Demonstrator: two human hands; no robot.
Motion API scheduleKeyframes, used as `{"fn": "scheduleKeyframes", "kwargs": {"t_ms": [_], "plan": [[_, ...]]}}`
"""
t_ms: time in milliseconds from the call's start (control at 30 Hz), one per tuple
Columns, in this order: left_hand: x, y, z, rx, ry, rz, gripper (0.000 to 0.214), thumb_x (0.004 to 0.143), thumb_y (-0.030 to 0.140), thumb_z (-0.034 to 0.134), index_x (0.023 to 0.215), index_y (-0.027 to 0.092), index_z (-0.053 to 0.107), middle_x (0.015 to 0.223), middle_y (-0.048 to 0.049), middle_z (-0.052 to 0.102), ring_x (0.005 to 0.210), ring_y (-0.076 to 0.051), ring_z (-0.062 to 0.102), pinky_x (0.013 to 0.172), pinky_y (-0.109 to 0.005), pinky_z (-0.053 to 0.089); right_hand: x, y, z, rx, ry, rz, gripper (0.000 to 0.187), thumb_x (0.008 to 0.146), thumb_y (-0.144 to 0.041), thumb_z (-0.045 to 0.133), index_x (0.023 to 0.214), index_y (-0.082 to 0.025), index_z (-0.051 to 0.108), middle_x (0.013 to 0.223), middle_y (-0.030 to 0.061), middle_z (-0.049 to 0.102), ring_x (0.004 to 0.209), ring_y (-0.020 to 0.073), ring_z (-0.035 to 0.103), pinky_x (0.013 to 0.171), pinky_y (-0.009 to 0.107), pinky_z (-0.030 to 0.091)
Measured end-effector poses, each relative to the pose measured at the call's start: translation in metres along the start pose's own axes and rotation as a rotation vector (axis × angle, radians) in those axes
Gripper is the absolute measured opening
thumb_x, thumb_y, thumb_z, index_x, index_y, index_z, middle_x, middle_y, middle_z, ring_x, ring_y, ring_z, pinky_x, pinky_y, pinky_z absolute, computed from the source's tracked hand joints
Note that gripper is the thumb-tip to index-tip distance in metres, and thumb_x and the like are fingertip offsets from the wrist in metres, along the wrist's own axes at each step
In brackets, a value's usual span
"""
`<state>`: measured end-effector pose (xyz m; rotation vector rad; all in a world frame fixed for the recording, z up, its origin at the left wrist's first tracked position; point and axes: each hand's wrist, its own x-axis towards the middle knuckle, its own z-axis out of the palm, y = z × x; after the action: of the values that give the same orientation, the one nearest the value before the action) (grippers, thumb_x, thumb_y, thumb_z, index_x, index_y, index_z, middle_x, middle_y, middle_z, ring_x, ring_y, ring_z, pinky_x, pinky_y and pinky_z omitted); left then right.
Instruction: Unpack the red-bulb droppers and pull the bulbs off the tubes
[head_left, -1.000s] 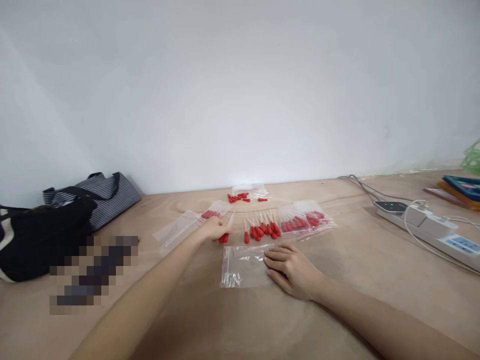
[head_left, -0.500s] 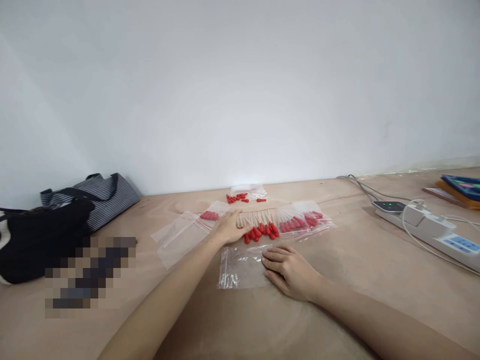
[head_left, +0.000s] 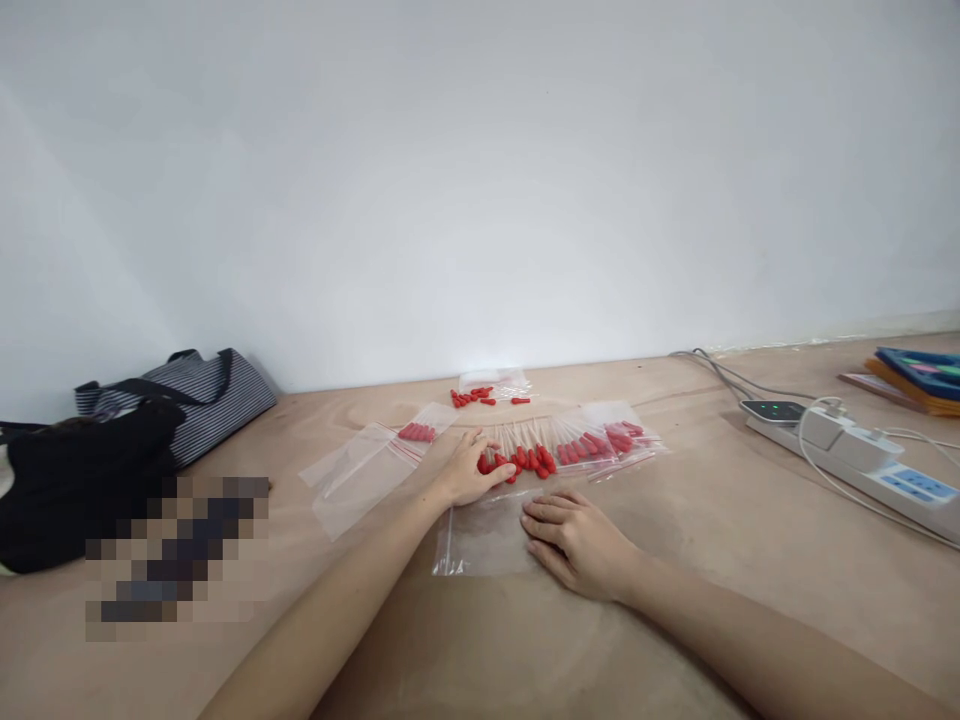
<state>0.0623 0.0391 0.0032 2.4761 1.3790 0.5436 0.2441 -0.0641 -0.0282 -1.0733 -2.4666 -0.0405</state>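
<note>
My left hand reaches over the left end of a row of red drop-shaped pieces with thin pale stems. Its thumb is stretched out against the red ends, apart from the other fingers, which curve around the leftmost pieces. In front of that row lies a flat, clear zip bag. My right hand rests palm down on the bag's right edge, fingers stretched out. Some red ends are hidden behind my left hand.
Clear bags with red pieces lie to the right and left. Loose red pieces sit near the wall. A striped bag stands at the left, a white power strip with cables at the right.
My left hand has shifted slightly toward me and right, its thumb now over the red ends. My right hand has stayed on the clear bag.
</note>
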Motion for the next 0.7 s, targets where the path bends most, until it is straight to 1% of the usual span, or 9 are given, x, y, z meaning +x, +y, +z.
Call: {"fn": "scheduleKeyframes", "kwargs": {"t_ms": [100, 233, 300, 400, 433, 500, 567, 633, 700], "plan": [[0.0, -0.003, -0.002, -0.014, 0.026, 0.009, 0.036, 0.073, 0.042, 0.054, 0.099, 0.017, 0.058, 0.122, -0.0103, 0.047, 0.118, -0.025, 0.038, 0.099, -0.038, 0.029, 0.0, 0.0, 0.0, 0.001, 0.002, 0.002, 0.023, 0.085, -0.026, 0.04, 0.099, -0.02, 0.058, 0.102, 0.0049, 0.062, 0.103, 0.0172, 0.051, 0.089, 0.033, 0.035], [0.001, -0.009, -0.002, -0.042, 0.016, 0.049, 0.043, 0.074, 0.04, 0.052, 0.111, 0.018, 0.052, 0.123, -0.0083, 0.049, 0.115, -0.022, 0.042, 0.097, -0.036, 0.032, 0.0, 0.001, 0.001, -0.005, 0.006, 0.0, 0.023, 0.085, -0.026, 0.04, 0.099, -0.02, 0.058, 0.101, 0.0056, 0.062, 0.103, 0.0174, 0.052, 0.088, 0.033, 0.035], [-0.003, -0.014, -0.003, -0.078, 0.075, 0.055, 0.043, 0.075, 0.041, 0.051, 0.112, 0.019, 0.051, 0.121, -0.0076, 0.05, 0.114, -0.021, 0.043, 0.098, -0.036, 0.032, 0.0, 0.001, 0.001, -0.006, 0.007, 0.0, 0.023, 0.085, -0.026, 0.041, 0.099, -0.02, 0.058, 0.101, 0.0053, 0.062, 0.102, 0.017, 0.052, 0.088, 0.033, 0.036], [-0.019, -0.022, -0.006, -0.123, 0.208, -0.033, 0.035, 0.073, 0.04, 0.052, 0.097, 0.015, 0.055, 0.106, -0.0095, 0.057, 0.103, -0.022, 0.05, 0.092, -0.038, 0.037, 0.0, 0.001, 0.001, -0.003, 0.014, -0.004, 0.023, 0.085, -0.026, 0.041, 0.098, -0.02, 0.058, 0.101, 0.0051, 0.063, 0.102, 0.0168, 0.052, 0.088, 0.033, 0.036], [-0.028, -0.024, -0.008, -0.14, 0.221, -0.087, 0.033, 0.071, 0.041, 0.053, 0.091, 0.014, 0.055, 0.099, -0.0099, 0.058, 0.097, -0.023, 0.053, 0.087, -0.038, 0.04, 0.0, 0.0, 0.001, -0.001, 0.016, -0.006, 0.023, 0.085, -0.026, 0.041, 0.098, -0.02, 0.059, 0.101, 0.0052, 0.062, 0.102, 0.0171, 0.052, 0.088, 0.033, 0.036], [-0.046, -0.024, -0.013, -0.226, 0.164, -0.2, 0.036, 0.062, 0.041, 0.061, 0.085, 0.014, 0.052, 0.093, -0.0091, 0.057, 0.086, -0.022, 0.056, 0.076, -0.037, 0.045, 0.0, 0.0, 0.001, 0.008, 0.016, -0.008, 0.023, 0.085, -0.025, 0.041, 0.099, -0.02, 0.059, 0.103, 0.0053, 0.062, 0.103, 0.0176, 0.051, 0.088, 0.033, 0.036], [-0.064, -0.021, -0.018, -0.43, 0.024, -0.302, 0.044, 0.054, 0.037, 0.067, 0.089, 0.016, 0.048, 0.094, -0.0064, 0.055, 0.077, -0.018, 0.056, 0.066, -0.032, 0.048, 0.0, 0.0, 0.001, 0.02, 0.013, -0.008, 0.024, 0.085, -0.025, 0.041, 0.1, -0.02, 0.058, 0.104, 0.0051, 0.062, 0.103, 0.0177, 0.051, 0.089, 0.033, 0.036], [-0.078, -0.014, -0.021, -0.619, -0.093, -0.327, 0.05, 0.049, 0.033, 0.069, 0.091, 0.018, 0.046, 0.093, -0.0038, 0.054, 0.071, -0.013, 0.055, 0.064, -0.028, 0.047, 0.0, 0.0, 0.0, 0.035, 0.011, -0.008, 0.025, 0.085, -0.025, 0.04, 0.102, -0.02, 0.058, 0.105, 0.0046, 0.061, 0.103, 0.0174, 0.051, 0.089, 0.033, 0.035], [-0.087, -0.008, -0.023, -0.703, -0.182, -0.288, 0.047, 0.051, 0.033, 0.069, 0.091, 0.017, 0.049, 0.086, -0.0018, 0.056, 0.068, -0.012, 0.055, 0.064, -0.026, 0.045, 0.0, 0.0, -0.001, 0.046, 0.012, -0.007, 0.026, 0.086, -0.027, 0.04, 0.104, -0.021, 0.057, 0.108, 0.0041, 0.06, 0.104, 0.0171, 0.05, 0.09, 0.033, 0.035]]}}
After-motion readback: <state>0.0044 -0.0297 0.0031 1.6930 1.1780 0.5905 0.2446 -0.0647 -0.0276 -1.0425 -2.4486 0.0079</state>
